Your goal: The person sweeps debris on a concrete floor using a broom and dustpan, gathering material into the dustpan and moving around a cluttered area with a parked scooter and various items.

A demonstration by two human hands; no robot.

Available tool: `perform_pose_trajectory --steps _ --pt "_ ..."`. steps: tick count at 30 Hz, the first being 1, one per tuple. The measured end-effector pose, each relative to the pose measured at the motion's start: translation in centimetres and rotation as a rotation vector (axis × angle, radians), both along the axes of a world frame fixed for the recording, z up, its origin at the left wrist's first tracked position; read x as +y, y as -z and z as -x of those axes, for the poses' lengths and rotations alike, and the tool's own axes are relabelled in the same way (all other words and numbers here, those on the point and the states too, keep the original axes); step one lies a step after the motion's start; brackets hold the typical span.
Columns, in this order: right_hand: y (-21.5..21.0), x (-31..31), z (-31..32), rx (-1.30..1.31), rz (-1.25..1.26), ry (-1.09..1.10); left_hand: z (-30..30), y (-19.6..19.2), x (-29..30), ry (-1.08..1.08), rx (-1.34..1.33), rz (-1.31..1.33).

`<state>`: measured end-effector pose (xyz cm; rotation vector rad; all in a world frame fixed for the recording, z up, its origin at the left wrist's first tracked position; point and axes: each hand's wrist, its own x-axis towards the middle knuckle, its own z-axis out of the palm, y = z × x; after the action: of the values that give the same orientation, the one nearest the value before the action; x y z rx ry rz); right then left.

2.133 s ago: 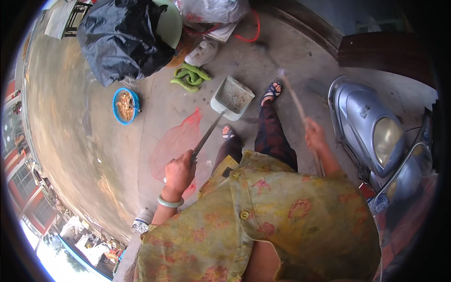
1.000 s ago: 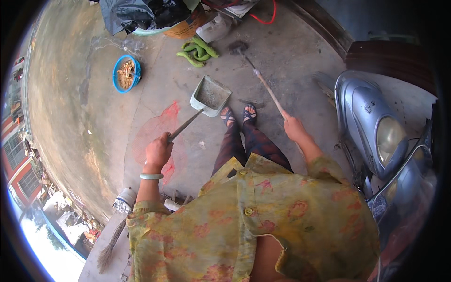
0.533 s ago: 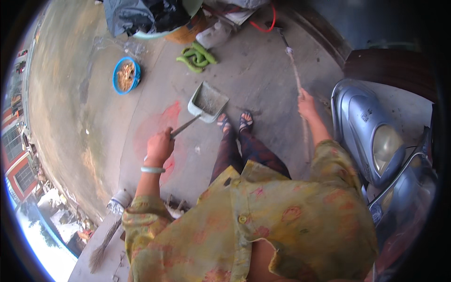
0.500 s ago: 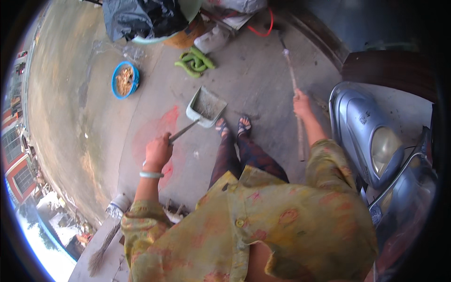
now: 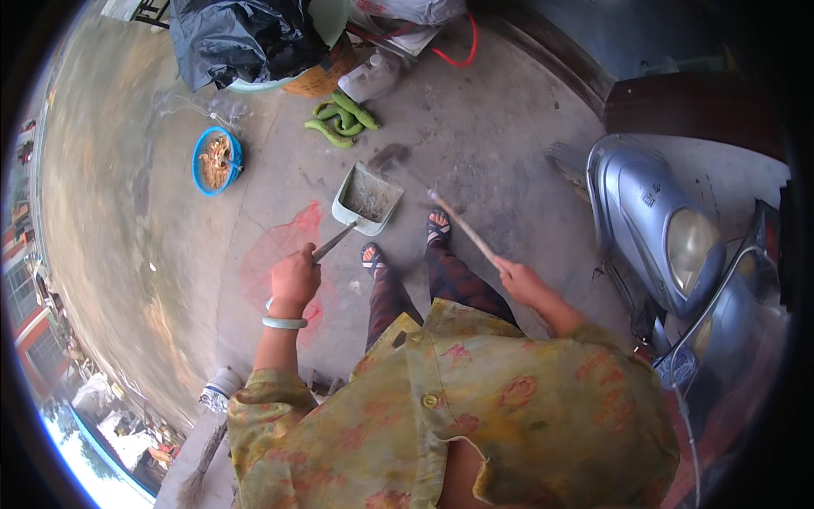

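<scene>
My left hand [image 5: 295, 276] is closed round the dark handle of a pale grey dustpan [image 5: 393, 222]. The pan rests on the concrete in front of my feet, with grey dirt inside it. In my right hand [image 5: 523, 284] is a long-handled tool [image 5: 468, 229] with a light wooden stick. Its dark head is smeared by motion at the pan's far right edge, so its kind cannot be made out. Beyond the pan lies a pile of curved green gourds [image 5: 343, 119].
A blue basin [image 5: 197, 172] of mixed scraps stands at the left. Black plastic [image 5: 242, 38] covers containers at the back, beside a red hose [image 5: 465, 61]. A silver-blue scooter [image 5: 653, 220] stands on the right. A straw broom [image 5: 199, 475] lies at lower left.
My right hand has come down and left, swinging the tool's head from the far right to the dustpan's edge. My left foot has shifted left and nearer. The left hand keeps its hold.
</scene>
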<state>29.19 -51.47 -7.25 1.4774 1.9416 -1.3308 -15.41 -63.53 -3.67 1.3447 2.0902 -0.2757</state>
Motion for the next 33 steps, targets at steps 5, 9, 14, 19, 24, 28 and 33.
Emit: perform_pose_trajectory --steps 5,9,14,19,24,28,33 --pt "-2.3 -4.6 0.0 -0.004 -0.039 0.257 -0.5 0.1 -0.3 -0.004 -0.009 -0.008" --pt "1.5 0.7 3.4 0.016 -0.123 0.491 -0.1 0.9 -0.8 0.063 -0.02 -0.029" --pt "11.4 11.1 9.4 0.048 -0.334 0.639 -0.1 0.2 -0.3 0.107 -0.031 -0.049" --pt "16.1 14.0 13.0 -0.203 -0.414 0.382 -0.3 0.5 -0.4 0.083 -0.049 -0.036" --pt "8.1 5.6 9.2 -0.181 -0.292 0.176 -1.0 0.4 0.0 0.084 -0.036 0.011" --pt "2.2 -2.8 5.9 -0.112 -0.03 0.208 -0.7 1.3 -0.5 0.096 -0.036 -0.042" --pt "-2.4 -10.1 4.2 0.024 0.021 0.144 -0.7 0.3 0.2 0.085 -0.049 -0.023"
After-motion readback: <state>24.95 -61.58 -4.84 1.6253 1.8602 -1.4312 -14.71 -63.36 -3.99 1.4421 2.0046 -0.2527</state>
